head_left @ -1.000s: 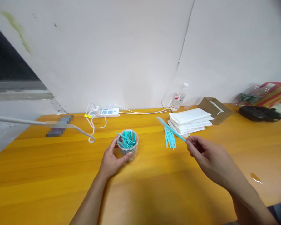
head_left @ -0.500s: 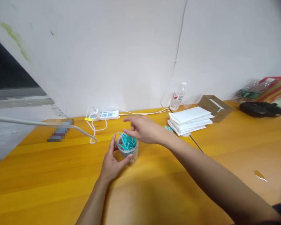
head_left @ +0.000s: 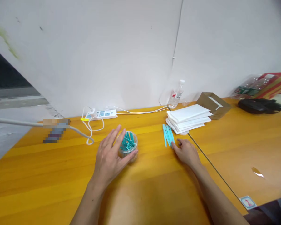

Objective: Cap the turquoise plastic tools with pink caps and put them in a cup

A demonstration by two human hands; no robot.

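Note:
A round clear plastic jar (head_left: 128, 153) stands on the wooden table, holding several slim teal plastic sticks (head_left: 129, 142). My left hand (head_left: 110, 157) curves around its left and near side, thumb and fingers spread apart; whether it touches the jar is hard to tell. Farther right, a row of loose teal sticks (head_left: 168, 134) lies flat, side by side, in front of some white packets. At the right end of that row is my right hand (head_left: 186, 152), its thumb at the sticks and its fingers bent, with a gap between them.
White flat packets (head_left: 188, 114) are stacked by a cardboard box (head_left: 213, 104) and a water bottle (head_left: 176, 95). A power strip (head_left: 105, 114) with white cables lies along the wall. A black object (head_left: 259, 106) sits at the far right.
My right hand has moved from above the jar rightward to the row of loose sticks. My left hand's fingers have shifted higher beside the jar. The view has moved slightly.

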